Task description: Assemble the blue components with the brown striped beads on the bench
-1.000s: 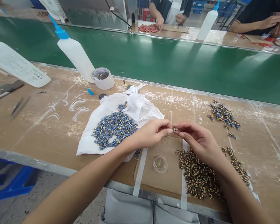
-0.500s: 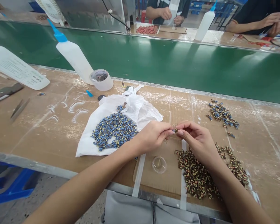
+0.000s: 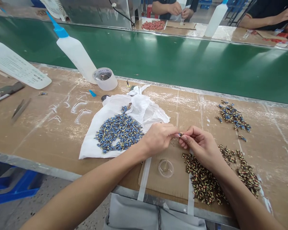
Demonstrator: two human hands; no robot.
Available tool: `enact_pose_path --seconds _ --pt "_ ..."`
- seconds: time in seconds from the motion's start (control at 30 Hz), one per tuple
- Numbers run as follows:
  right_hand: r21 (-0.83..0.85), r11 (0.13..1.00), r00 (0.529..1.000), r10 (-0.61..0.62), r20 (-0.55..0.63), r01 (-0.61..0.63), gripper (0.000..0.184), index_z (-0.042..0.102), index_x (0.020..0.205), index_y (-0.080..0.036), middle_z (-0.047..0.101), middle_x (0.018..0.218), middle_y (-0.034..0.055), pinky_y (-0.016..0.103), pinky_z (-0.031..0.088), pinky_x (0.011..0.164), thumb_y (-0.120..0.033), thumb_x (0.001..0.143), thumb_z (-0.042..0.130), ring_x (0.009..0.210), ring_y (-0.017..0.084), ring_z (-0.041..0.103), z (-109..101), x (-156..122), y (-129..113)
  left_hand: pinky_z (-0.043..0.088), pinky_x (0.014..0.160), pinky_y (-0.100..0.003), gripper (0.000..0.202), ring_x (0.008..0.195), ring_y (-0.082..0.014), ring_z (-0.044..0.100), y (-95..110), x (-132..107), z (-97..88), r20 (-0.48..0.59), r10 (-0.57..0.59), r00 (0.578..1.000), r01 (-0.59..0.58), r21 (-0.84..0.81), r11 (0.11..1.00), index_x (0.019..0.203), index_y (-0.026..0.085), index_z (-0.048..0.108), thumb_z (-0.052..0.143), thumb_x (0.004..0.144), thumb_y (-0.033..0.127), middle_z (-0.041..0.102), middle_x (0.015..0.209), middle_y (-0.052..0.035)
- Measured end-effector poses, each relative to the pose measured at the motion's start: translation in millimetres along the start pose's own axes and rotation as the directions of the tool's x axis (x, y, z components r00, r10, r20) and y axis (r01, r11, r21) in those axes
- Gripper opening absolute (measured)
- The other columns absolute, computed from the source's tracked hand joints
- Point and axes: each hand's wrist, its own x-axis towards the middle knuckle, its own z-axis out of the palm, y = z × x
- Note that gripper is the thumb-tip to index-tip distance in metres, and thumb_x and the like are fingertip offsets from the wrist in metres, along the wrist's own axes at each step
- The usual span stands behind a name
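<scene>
Between the fingertips of my left hand (image 3: 159, 136) and my right hand (image 3: 199, 142) is a tiny painted figure piece (image 3: 180, 134), blue and dark with some yellow. Both hands are pinched closed on it, fingertips meeting. To the left, a heap of small blue-and-yellow pieces (image 3: 118, 131) lies on a white plastic bag (image 3: 91, 143). Beneath my right wrist spreads a pile of dark brown and yellow pieces (image 3: 204, 182), partly covered by the forearm. A small clear cup (image 3: 165, 168) stands on the cardboard below the hands. At the right lies a smaller group of joined-looking pieces (image 3: 234, 116).
A white bottle with a blue nozzle (image 3: 76, 56), a tape roll (image 3: 105, 80), a lying bottle (image 3: 16, 65) and blurred tweezers (image 3: 21, 108) are at left. Beyond runs a green conveyor belt (image 3: 146, 57). Two people work across it, near red pieces (image 3: 153, 25).
My head view has shifted slightly, so the scene sits a little higher and farther right. My fingers have drawn closer around the small piece, the right fingers curling more.
</scene>
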Motion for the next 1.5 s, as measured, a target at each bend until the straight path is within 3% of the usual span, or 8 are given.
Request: enact_pose_path --seconds 0.27,0.43,0.5,0.6,0.87,1.17,1.3,1.5 --pt "-0.092 0.996 0.999 -0.019 0.048 0.023 0.021 0.057 0.081 -0.018 0.063 0.072 0.0026 0.025 0.051 0.059 -0.037 0.09 0.059 0.066 0.014 0.061 3 1 -2 0.04 0.064 -0.027 0.021 0.071 -0.0159 0.057 1 1 -1.4 0.156 -0.054 0.986 0.045 0.06 0.997 0.079 0.015 0.063 0.044 0.088 0.011 0.065 0.075 -0.0042" --pt "-0.195 0.978 0.995 -0.081 -0.054 0.069 0.018 0.061 0.085 -0.017 0.067 0.072 0.0038 0.027 0.053 0.062 -0.035 0.088 0.06 0.066 0.014 0.062 -18 8 -17 0.042 0.071 -0.029 0.016 0.078 -0.0167 0.058 0 6 -37.0 0.147 -0.208 0.967 0.215 -0.031 0.976 0.098 0.017 0.062 0.054 0.09 0.028 0.067 0.087 -0.0047" --pt "-0.287 0.955 0.948 -0.158 -0.276 0.076 0.019 0.063 0.084 -0.017 0.069 0.074 0.005 0.028 0.054 0.062 -0.036 0.085 0.064 0.065 0.014 0.063 -43 11 -19 0.039 0.066 -0.027 0.015 0.073 -0.015 0.055 -5 2 -61.3 0.111 -0.335 0.936 0.336 0.006 0.942 0.092 0.018 0.061 0.053 0.091 0.031 0.064 0.082 -0.0019" --pt "-0.325 0.945 0.772 -0.219 -0.596 0.017 0.022 0.065 0.086 -0.016 0.07 0.076 0.0069 0.034 0.057 0.067 -0.038 0.08 0.068 0.066 0.017 0.067 -88 14 -13 0.034 0.06 -0.027 0.015 0.066 -0.015 0.052 -19 -12 -94.2 0.111 -0.512 0.852 0.49 0.179 0.853 0.077 0.019 0.058 0.054 0.087 0.029 0.06 0.071 0.0003" --pt "-0.308 0.945 0.66 -0.164 -0.733 -0.108 0.026 0.061 0.091 -0.02 0.071 0.079 0.0089 0.038 0.059 0.061 -0.044 0.081 0.064 0.062 0.021 0.068 -140 12 8 0.03 0.059 -0.029 0.006 0.071 -0.0203 0.053 -38 -32 -106.2 0.226 -0.666 0.711 0.575 0.358 0.736 0.069 0.019 0.056 0.057 0.075 0.021 0.059 0.073 -0.0032" --pt "-0.383 0.924 0.76 -0.245 -0.602 -0.006 0.027 0.066 0.088 -0.022 0.071 0.082 0.0143 0.034 0.056 0.056 -0.048 0.084 0.063 0.066 0.024 0.067 -109 4 -12 0.035 0.061 -0.027 0.008 0.069 -0.0174 0.055 -28 -33 -126.6 0.121 -0.623 0.772 0.59 0.225 0.775 0.071 0.02 0.052 0.05 0.079 0.021 0.061 0.072 -0.0007" --pt "-0.427 0.904 0.774 -0.275 -0.571 0.006 0.031 0.066 0.09 -0.02 0.07 0.078 0.0085 0.034 0.056 0.057 -0.05 0.085 0.061 0.065 0.021 0.066 -84 3 -20 0.04 0.061 -0.025 0.008 0.069 -0.0158 0.06 -30 -35 -127.7 0.138 -0.653 0.745 0.645 0.099 0.757 0.075 0.02 0.05 0.045 0.081 0.019 0.065 0.073 -0.0003" --pt "-0.257 0.96 0.984 -0.139 -0.108 0.107 0.027 0.065 0.096 -0.019 0.07 0.083 0.0076 0.028 0.053 0.058 -0.043 0.092 0.054 0.067 0.017 0.063 -24 -6 -32 0.04 0.052 -0.022 0.021 0.054 -0.0116 0.054 -17 -21 -112.5 0.317 -0.569 0.759 0.642 -0.216 0.736 0.096 0.019 0.061 0.043 0.087 0.024 0.061 0.063 0.0012"
